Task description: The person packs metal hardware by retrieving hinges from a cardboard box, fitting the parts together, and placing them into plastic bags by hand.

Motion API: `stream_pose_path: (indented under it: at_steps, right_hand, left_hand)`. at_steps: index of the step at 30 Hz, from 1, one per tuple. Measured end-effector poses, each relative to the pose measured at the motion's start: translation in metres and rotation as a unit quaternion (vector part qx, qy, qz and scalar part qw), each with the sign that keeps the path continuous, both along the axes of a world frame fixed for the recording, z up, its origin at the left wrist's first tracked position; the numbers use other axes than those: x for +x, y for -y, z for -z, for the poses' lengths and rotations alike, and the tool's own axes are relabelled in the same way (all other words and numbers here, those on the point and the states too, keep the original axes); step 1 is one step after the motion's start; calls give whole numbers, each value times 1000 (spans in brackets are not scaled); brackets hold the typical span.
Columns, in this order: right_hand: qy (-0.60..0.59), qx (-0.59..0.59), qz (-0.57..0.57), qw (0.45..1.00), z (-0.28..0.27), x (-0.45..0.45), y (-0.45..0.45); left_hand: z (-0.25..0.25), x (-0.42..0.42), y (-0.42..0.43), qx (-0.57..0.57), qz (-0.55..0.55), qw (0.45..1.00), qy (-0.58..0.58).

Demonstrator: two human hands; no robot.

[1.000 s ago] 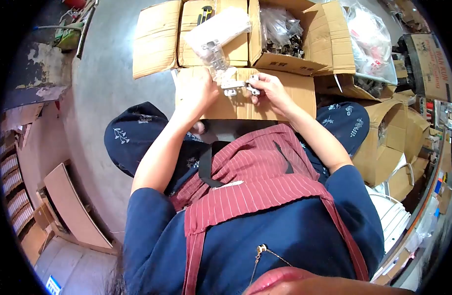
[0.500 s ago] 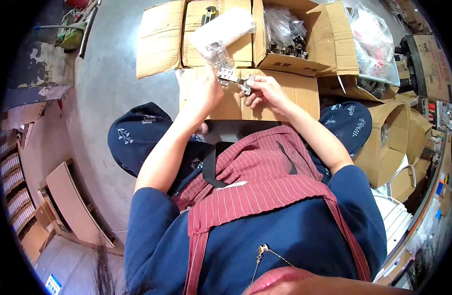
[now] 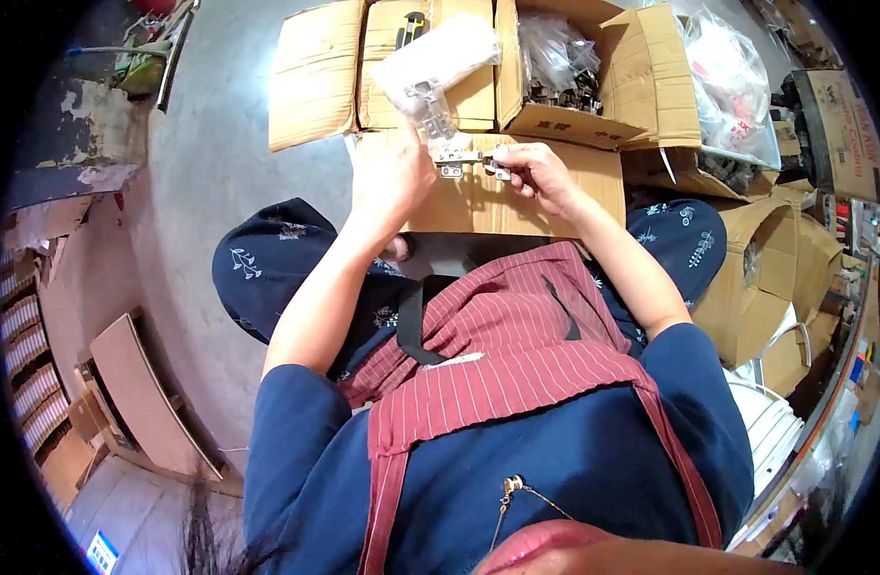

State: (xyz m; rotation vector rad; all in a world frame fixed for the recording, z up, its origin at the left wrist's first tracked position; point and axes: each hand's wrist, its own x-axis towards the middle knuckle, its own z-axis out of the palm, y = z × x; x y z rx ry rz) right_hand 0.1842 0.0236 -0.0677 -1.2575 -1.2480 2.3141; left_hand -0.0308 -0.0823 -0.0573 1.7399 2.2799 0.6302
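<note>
A metal cabinet hinge stretches level between my two hands above a cardboard carton. My left hand is closed at the hinge's left end, its fingertips partly hidden. My right hand pinches the cup end with thumb and fingers. Just beyond my left hand, a clear plastic bag with metal pieces showing through overlaps a white packet. Whether my left hand also grips this bag, I cannot tell. Under my hands is a cardboard flap.
A yellow-and-black box cutter lies on the carton behind the packet. To the right, an open box holds metal parts and plastic bags. Beyond it stands a bin with a clear bag. More cardboard boxes stand at my right.
The hinge has turned from slanting to nearly level. My right hand has shifted slightly right, still pinching its end. My left hand stays almost in place.
</note>
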Motion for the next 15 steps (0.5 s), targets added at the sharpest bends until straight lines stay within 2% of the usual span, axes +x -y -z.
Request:
stream_pose_path:
  at_steps: [3,8,12,15]
  right_hand:
    - [2,-46,-12,999,0,-1,-4]
    - [-52,-166,7,985,14,-1,-11]
    - [-34,-123,42,991,7,-7,0]
    - [-67,-159,2,985,11,-9,3]
  left_hand:
    - [-5,3,2,42,23,999,-1]
    - [-7,5,2,36,27,999,-9]
    - [-20,9,5,35,46,998,-3]
    - [-14,13,6,29,74,997,0]
